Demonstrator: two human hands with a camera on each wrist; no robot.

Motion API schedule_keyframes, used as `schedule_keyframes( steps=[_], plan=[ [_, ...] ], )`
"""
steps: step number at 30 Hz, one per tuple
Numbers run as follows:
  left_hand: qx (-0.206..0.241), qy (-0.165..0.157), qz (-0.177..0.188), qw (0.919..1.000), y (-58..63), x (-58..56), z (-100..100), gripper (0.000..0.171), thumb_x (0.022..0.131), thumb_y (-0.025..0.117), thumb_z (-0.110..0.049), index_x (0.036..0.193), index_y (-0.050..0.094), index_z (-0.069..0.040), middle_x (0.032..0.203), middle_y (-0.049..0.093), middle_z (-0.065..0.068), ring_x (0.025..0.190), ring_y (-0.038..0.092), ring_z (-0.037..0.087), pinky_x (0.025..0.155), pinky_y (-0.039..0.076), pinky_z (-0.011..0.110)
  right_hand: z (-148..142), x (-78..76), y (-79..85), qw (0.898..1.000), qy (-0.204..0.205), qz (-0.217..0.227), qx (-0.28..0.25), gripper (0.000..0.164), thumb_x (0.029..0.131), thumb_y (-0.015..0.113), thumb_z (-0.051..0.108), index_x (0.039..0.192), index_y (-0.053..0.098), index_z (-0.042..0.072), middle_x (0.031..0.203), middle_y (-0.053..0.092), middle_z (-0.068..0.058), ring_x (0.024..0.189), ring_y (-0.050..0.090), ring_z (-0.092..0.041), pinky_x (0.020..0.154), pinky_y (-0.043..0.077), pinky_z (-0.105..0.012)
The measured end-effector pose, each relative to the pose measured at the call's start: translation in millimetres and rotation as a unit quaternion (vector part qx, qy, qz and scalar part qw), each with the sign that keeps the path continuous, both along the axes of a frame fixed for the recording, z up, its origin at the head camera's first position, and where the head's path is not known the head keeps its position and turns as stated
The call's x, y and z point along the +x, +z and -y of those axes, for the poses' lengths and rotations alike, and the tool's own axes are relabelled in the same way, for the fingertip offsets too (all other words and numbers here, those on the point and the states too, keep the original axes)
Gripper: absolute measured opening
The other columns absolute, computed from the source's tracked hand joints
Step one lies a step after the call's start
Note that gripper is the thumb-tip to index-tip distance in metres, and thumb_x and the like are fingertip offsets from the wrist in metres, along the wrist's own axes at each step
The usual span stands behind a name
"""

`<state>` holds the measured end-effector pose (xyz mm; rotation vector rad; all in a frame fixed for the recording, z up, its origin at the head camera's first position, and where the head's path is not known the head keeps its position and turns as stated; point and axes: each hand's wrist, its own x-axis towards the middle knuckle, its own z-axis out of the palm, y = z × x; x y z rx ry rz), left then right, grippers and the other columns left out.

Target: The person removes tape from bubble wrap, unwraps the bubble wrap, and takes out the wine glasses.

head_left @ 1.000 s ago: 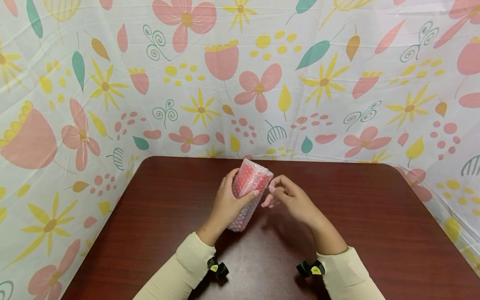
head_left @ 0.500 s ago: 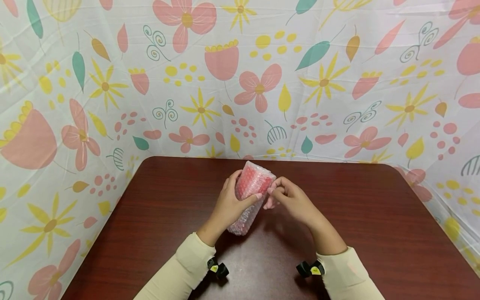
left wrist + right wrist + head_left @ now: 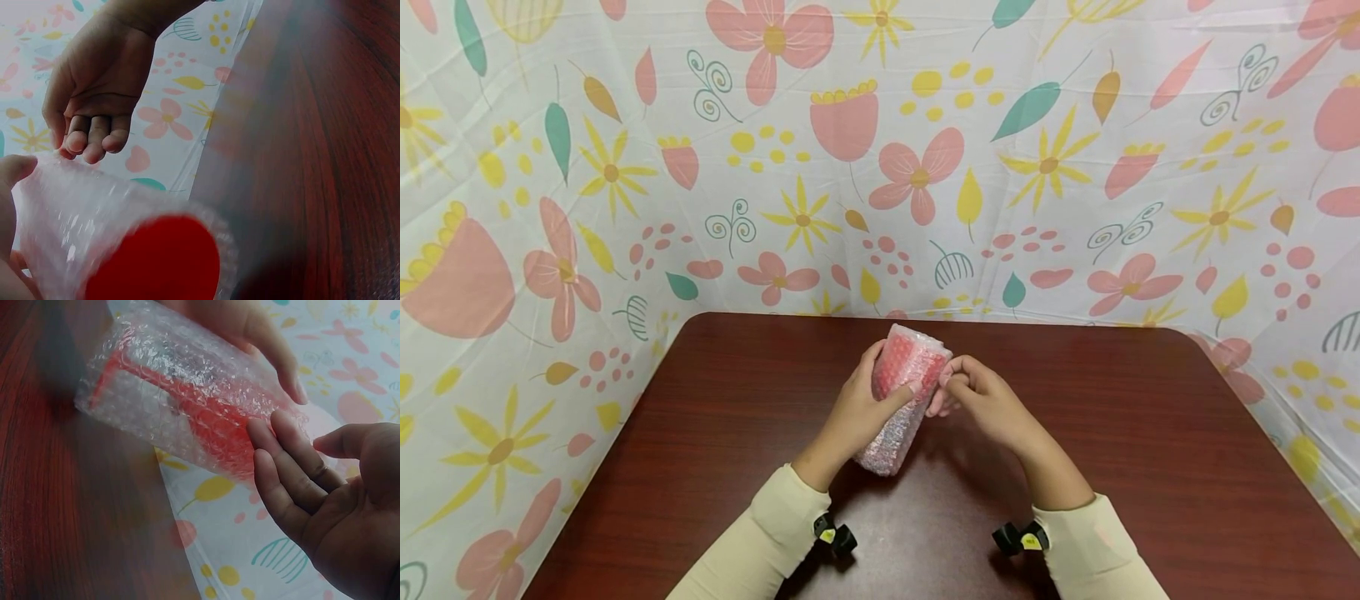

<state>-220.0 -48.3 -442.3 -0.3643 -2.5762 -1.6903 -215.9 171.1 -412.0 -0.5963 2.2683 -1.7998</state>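
Observation:
My left hand (image 3: 853, 408) grips a bubble-wrapped package (image 3: 891, 437), its thumb lying across the near face. The package is red and white under the clear wrap and is held tilted, its upper end leaning right. In the left wrist view a flat, round red end (image 3: 159, 262) shows through the wrap. My right hand (image 3: 992, 404) is at the package's upper right, thumb and index finger pinching the edge of the bubble wrap (image 3: 162, 412). Its other fingers are loosely bent against the wrapped side. The left fingers behind the package are mostly hidden.
A dark reddish-brown wooden table (image 3: 715, 400) lies beneath both hands. Behind it and along the sides hangs a white cloth (image 3: 1067, 92) printed with flowers and leaves. Black wrist devices (image 3: 835, 536) are strapped at the cream sleeves (image 3: 752, 525).
The package has shifted slightly right and toward me, its lower end nearer the front. The right fingertips, just beside the package a second ago, now meet its wrap edge.

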Motion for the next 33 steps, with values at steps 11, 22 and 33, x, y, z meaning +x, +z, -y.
schedule_keyframes(
  steps=[11, 22, 33],
  plan=[
    [0.015, -0.003, 0.006, 0.9999, -3.7, -2.5, 0.2, 0.087, 0.085, 0.077, -0.049, 0.155, 0.029, -0.033, 0.141, 0.057, 0.009, 0.116, 0.062, 0.024, 0.096, 0.053, 0.044, -0.1, 1.0, 2.4, 1.000, 0.000, -0.001, 0.019, 0.022, 0.109, 0.041, 0.013, 0.113, 0.049, -0.007, 0.089, 0.072, -0.024, 0.084, 0.071, -0.034, 0.080, 0.060, -0.040],
    [0.023, 0.012, -0.011, 0.9996, -1.0, -1.3, -1.0, 0.092, 0.081, 0.081, -0.050, 0.155, 0.031, -0.027, 0.148, 0.050, 0.002, 0.124, 0.056, 0.021, 0.103, 0.049, 0.046, -2.4, 0.3, 1.7, 0.999, 0.009, -0.004, 0.032, 0.024, 0.109, 0.041, 0.015, 0.116, 0.051, -0.006, 0.089, 0.072, -0.022, 0.085, 0.070, -0.035, 0.081, 0.060, -0.041],
    [0.003, 0.033, -0.018, 0.9993, -0.5, -1.2, -0.9, 0.094, 0.079, 0.083, -0.048, 0.155, 0.031, -0.025, 0.147, 0.049, 0.006, 0.126, 0.054, 0.024, 0.103, 0.049, 0.048, -2.7, -0.2, -0.9, 0.999, 0.017, -0.023, 0.045, 0.025, 0.110, 0.040, 0.015, 0.119, 0.052, -0.005, 0.087, 0.072, -0.020, 0.084, 0.069, -0.039, 0.081, 0.059, -0.047]
  ],
)
